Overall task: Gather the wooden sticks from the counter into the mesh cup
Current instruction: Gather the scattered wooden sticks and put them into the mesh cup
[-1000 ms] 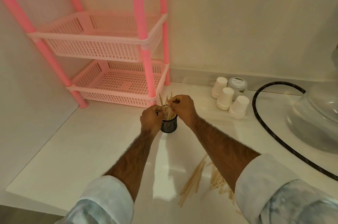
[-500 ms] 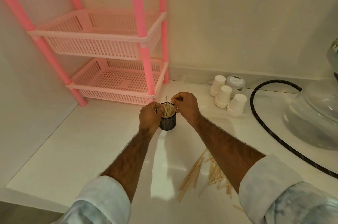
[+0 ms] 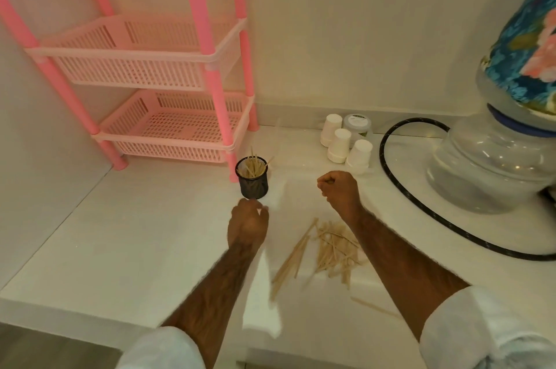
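Change: both hands have been withdrawn from the mesh cup (image 3: 252, 185); the bundle held at its rim has been released inside.
Left hand (image 3: 248, 225): at 6 o'clock of the cup, apart from it; fingers hidden and blurred, so the grip cannot be told.
Right hand (image 3: 340, 188): at 3 o'clock of the cup, clenched, nothing seen held.
Sticks in cup (image 3: 251, 168): stood on end, tips fanned upward.
Loose sticks (image 3: 334, 251): on the counter (image 3: 135, 233) at 5 o'clock of the cup; long axes mostly 7-to-1 o'clock.
Status: judged partly done.
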The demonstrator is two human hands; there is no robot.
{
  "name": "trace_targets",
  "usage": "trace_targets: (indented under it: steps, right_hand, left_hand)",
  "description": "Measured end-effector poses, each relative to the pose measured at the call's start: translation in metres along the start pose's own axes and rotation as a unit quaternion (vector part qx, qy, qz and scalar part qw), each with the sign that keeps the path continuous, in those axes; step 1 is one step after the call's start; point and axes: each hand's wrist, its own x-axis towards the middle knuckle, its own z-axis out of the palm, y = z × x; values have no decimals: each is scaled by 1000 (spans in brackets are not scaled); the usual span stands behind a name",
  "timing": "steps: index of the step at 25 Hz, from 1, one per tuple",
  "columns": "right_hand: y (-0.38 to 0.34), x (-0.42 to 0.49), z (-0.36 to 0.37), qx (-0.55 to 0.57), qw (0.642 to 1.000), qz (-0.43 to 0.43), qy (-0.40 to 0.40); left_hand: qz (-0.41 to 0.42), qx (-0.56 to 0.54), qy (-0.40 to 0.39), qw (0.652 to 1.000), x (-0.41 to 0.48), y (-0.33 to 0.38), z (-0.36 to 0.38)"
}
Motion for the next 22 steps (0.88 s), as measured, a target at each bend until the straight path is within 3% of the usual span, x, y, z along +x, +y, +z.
trace_targets:
  steps: [5, 9, 14, 17, 22]
  right_hand:
    - [71, -47, -54, -205, 977, 46, -21]
    - [104, -80, -89, -301, 952, 56, -11]
    - [127, -108, -114, -371, 925, 85, 2]
    - [129, -122, -108, -397, 916, 59, -15]
    - [120, -128, -86, -369, 928, 17, -48]
  left_hand:
    - [-3, 145, -119, 982, -59, 20, 39]
    - [13, 171, -114, 979, -89, 30, 54]
    - [17, 175, -120, 977, -103, 35, 58]
    - [22, 185, -124, 975, -105, 36, 58]
    - [26, 166, -135, 977, -104, 40, 58]
